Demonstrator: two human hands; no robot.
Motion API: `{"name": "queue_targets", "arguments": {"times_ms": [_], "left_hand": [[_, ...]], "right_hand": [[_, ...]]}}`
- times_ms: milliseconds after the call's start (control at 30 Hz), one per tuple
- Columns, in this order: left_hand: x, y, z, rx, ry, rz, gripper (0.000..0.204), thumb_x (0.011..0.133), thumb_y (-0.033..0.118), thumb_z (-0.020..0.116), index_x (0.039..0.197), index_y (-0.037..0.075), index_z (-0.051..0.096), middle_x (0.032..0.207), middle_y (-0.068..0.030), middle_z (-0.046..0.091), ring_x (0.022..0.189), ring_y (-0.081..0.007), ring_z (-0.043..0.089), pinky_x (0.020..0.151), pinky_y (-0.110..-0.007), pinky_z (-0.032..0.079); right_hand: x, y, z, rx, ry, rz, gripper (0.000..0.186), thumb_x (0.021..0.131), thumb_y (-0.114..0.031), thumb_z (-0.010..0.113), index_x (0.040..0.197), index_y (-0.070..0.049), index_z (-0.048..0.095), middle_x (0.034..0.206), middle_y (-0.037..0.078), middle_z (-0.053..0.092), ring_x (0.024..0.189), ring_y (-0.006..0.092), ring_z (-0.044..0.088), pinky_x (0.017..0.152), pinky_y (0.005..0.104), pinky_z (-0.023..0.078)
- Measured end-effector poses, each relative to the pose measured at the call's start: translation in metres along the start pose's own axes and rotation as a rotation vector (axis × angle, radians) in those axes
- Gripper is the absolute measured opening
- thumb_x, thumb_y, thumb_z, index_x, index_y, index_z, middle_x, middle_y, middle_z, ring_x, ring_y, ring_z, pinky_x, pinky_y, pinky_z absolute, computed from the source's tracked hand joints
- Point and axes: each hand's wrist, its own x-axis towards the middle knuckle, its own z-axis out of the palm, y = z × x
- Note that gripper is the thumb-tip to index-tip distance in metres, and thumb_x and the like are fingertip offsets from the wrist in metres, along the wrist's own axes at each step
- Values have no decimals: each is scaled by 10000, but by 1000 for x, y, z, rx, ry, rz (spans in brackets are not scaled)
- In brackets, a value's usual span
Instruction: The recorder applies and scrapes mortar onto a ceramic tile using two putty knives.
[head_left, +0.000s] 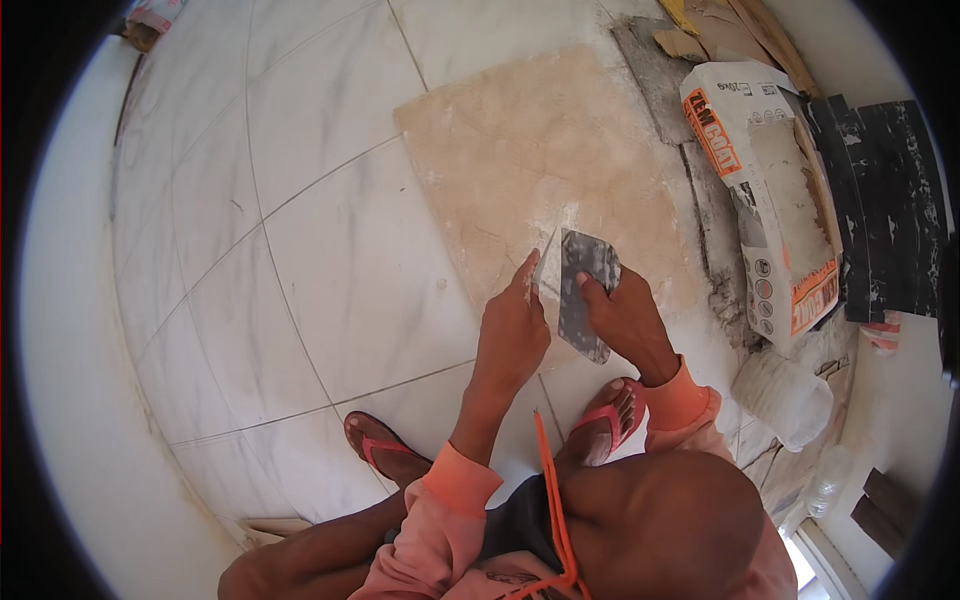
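Observation:
My right hand (632,318) grips a dark grey flat scraper plate (583,290) speckled with white, its thumb lying across the face. Close beside it, my left hand (514,328) is closed on a thin pale blade (548,268), its index finger along the edge. The two flat tools meet or nearly meet at their upper ends; I cannot tell if they touch. Under both hands lies a tan sheet (520,140), dusted with white powder near the tools.
White marbled tiles (330,270) cover the floor. At right stands an opened white and orange paper bag (722,150) with pale material inside. Black sheets (885,200) lean beyond it, and a clear plastic-wrapped bundle (785,395) lies nearer. My feet in red flip-flops (385,446) flank the work.

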Motion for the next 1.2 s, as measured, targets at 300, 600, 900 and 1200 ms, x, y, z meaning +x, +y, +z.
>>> {"name": "queue_targets", "arguments": {"times_ms": [300, 600, 900, 1200], "left_hand": [[-5, -17, 24, 438, 166, 568, 628, 840, -24, 604, 1375, 297, 533, 1554, -146, 301, 1460, -401, 189, 1155, -612, 73], [-3, -28, 10, -220, 509, 454, 772, 793, 34, 569, 1495, 15, 250, 1563, -195, 172, 1469, -328, 143, 1171, -488, 120], [4, -53, 22, -1135, 7, -63, 404, 1020, 303, 525, 1230, -41, 539, 1143, -76, 627, 1029, -147, 599, 888, -283, 470], [-11, -88, 32, -1172, 313, -223, 413, 1045, 316, 436, 1176, -69, 507, 1103, -171, 637, 928, -261, 683, 817, -416, 598]], "right_hand": [[-3, 6, -12, 851, 49, 378, 299, 904, -190, 700, 1094, 37, 654, 970, 78, 689, 838, 153, 659, 704, 290, 535], [3, 26, -7, 1122, 98, 343, 344, 879, -77, 704, 1182, 53, 602, 1086, 118, 674, 938, 211, 670, 789, 347, 566], [-7, 36, 13, 1137, -61, 363, 396, 905, -101, 665, 1253, 51, 553, 1145, 128, 653, 1009, 222, 657, 860, 348, 550], [-42, 32, -9, 18, -149, 274, 218, 904, -133, 653, 1087, -15, 657, 961, 92, 689, 736, 195, 659, 697, 354, 527]]}}
